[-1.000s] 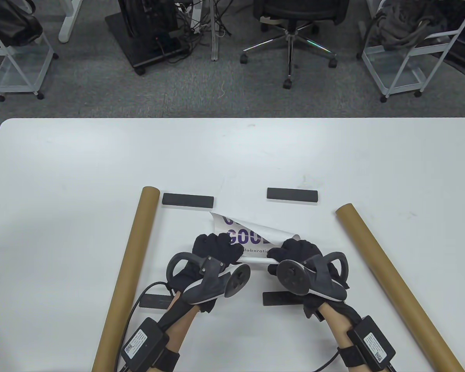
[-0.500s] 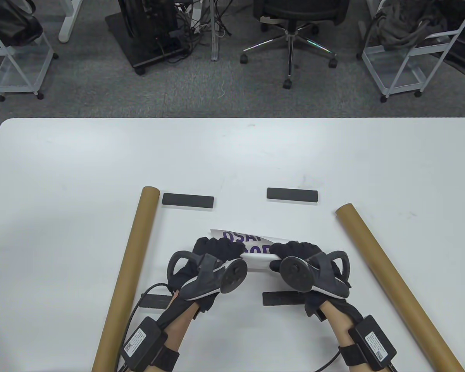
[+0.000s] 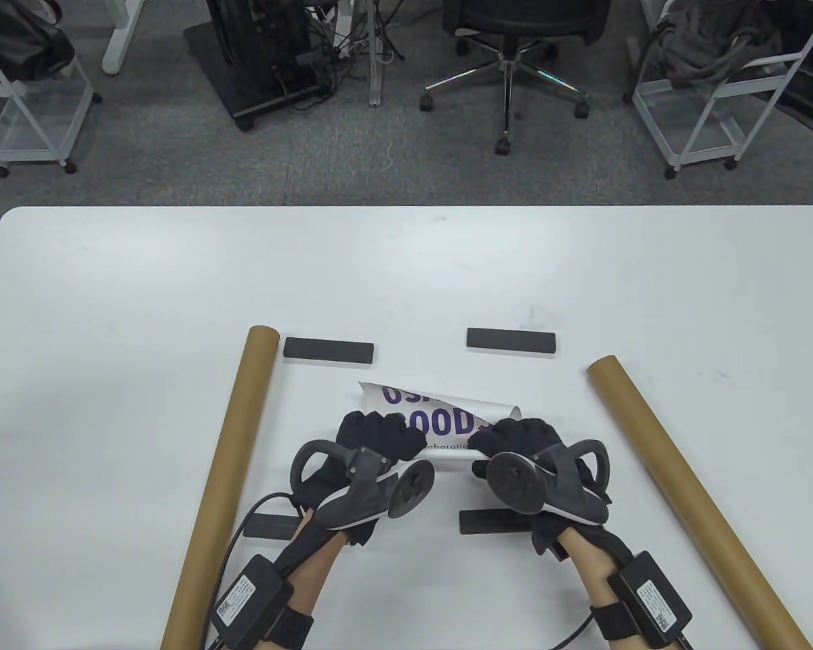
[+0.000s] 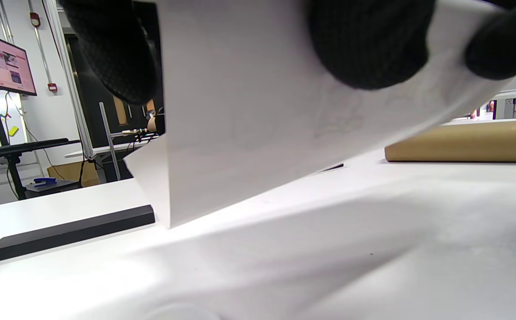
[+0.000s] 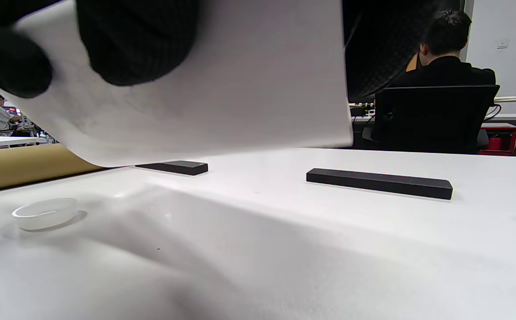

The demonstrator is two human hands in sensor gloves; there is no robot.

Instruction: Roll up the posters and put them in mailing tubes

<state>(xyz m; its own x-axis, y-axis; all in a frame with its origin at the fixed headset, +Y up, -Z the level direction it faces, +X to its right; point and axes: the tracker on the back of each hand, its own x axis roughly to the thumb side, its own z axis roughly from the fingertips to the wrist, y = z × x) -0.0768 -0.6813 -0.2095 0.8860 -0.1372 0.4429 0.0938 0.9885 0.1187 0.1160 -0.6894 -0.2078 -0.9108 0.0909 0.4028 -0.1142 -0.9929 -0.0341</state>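
Note:
A white poster point(image 3: 440, 416) with purple letters is partly rolled between both hands, its free edge lifted off the table. My left hand point(image 3: 379, 433) grips the roll's left end. My right hand point(image 3: 515, 437) grips its right end. In the left wrist view the white sheet point(image 4: 258, 111) hangs under my gloved fingers point(image 4: 364, 44). In the right wrist view it point(image 5: 222, 89) hangs the same way under the fingers point(image 5: 138, 40). One brown mailing tube point(image 3: 223, 474) lies to the left, another point(image 3: 691, 494) to the right.
Black bars lie on the white table point(image 3: 108, 338): two beyond the poster point(image 3: 328, 350) point(image 3: 511, 339), two nearer me point(image 3: 271, 526) point(image 3: 494, 521). A small clear cap point(image 5: 44, 213) sits by the left tube. Chairs and carts stand beyond the far edge.
The poster's free edge dropped towards the hands half a second ago, then lifted and spread out again. Both hands stayed almost in place on the roll.

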